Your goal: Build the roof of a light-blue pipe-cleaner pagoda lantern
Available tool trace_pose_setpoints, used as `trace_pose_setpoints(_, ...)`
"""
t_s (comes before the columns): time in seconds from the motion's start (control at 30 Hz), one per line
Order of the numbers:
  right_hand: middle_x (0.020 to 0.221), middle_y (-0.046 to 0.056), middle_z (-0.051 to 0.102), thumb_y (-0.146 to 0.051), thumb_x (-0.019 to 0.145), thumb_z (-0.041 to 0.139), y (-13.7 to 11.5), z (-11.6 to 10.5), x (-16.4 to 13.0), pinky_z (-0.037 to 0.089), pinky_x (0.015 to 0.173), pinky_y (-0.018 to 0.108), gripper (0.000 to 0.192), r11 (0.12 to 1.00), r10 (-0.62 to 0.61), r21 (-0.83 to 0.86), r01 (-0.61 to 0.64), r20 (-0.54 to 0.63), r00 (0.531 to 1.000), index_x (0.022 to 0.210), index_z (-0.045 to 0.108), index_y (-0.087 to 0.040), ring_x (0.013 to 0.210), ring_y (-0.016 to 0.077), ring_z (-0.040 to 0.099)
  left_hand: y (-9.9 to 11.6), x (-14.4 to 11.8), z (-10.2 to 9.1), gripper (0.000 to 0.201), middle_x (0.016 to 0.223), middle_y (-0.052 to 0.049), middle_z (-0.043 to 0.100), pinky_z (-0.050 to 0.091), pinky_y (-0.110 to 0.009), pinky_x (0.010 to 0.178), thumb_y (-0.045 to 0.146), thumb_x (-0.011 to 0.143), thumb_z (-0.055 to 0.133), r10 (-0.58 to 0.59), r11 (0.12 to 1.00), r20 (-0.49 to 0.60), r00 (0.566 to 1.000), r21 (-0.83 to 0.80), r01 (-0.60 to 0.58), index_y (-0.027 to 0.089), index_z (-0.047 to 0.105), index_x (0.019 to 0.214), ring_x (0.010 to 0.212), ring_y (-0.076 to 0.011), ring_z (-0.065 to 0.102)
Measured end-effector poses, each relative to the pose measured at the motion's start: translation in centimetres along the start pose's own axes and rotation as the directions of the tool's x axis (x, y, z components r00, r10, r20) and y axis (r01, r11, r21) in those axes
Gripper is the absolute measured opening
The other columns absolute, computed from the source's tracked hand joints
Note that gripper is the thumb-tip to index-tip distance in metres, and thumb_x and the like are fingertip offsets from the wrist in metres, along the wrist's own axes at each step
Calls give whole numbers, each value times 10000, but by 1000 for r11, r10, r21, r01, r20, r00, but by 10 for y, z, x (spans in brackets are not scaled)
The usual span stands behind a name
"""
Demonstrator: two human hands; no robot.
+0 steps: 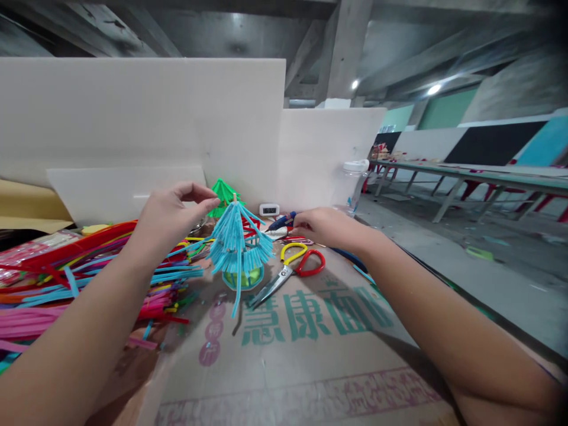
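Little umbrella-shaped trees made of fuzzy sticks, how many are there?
2. The blue fuzzy-stick tree stands by the left hand; the green fuzzy-stick tree is behind it, partly covered. Others may be hidden.

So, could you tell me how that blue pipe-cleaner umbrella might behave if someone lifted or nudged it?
The blue pipe-cleaner umbrella probably weighs very little, being only thin fuzzy strands. Its hanging fringe looks floppy and easily bent. Tall on a small green base, it may tip when nudged; the left hand is at its top.

Light-blue pipe-cleaner tree (239,244); scissors (293,267) with yellow and red handles
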State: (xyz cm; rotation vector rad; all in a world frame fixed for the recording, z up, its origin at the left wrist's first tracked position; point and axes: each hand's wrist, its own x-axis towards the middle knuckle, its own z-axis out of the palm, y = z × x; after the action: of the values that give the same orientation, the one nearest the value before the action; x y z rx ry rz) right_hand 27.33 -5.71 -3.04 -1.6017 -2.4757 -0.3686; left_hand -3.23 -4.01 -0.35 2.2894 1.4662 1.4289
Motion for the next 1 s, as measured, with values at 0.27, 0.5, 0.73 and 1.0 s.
trace_pose_setpoints(0.27, 914, 50, 729, -342, 940, 478, -4, -3, 0, 313, 596, 257, 240, 1000, 13, 18, -14, 35, 999, 963, 689, -229, 751, 178, 612, -3, 1, 1, 221, 766, 1, 666, 483, -293, 714, 418, 753, 699, 52, 995, -57, 997, -83, -57, 226, 590, 751, 761, -185, 628)
trace_pose_setpoints(0.5, 914, 56, 729, -323, 942, 484, -3, -1, 2, 326, 597, 248, 236, 1000, 2, 18, -3, 71, 997, 938, 692, -212, 747, 172, 622, -6, 1, 2, 284, 788, -20, 700, 449, -278, 649, 472, 869, 534, 39, 999, 48, 998, 28, -40, 220, 652, 811, 777, -205, 632)
trace_pose_setpoints(0.73, 850, 39, 716, -316, 947, 520, -22, -11, -1, 353, 613, 247, 217, 969, -35, 237, 76, -172, 984, 950, 701, -197, 701, 146, 596, 12, -9, 0, 283, 882, -13, 745, 489, -285, 719, 474, 836, 637, 138, 974, 167, 976, -204, -103, 229, 732, 940, 808, -197, 660)
trace_pose_setpoints(1.0, 847, 20, 702, -354, 899, 645, -77, -32, -18, 443, 686, 239, 269, 763, -113, 531, 368, -452, 885, 1115, 688, -200, 721, 120, 604, 39, -28, 6, 209, 784, 16, 643, 467, -275, 661, 386, 805, 710, 391, 918, 59, 918, -98, -385, 219, 584, 820, 722, -156, 601)
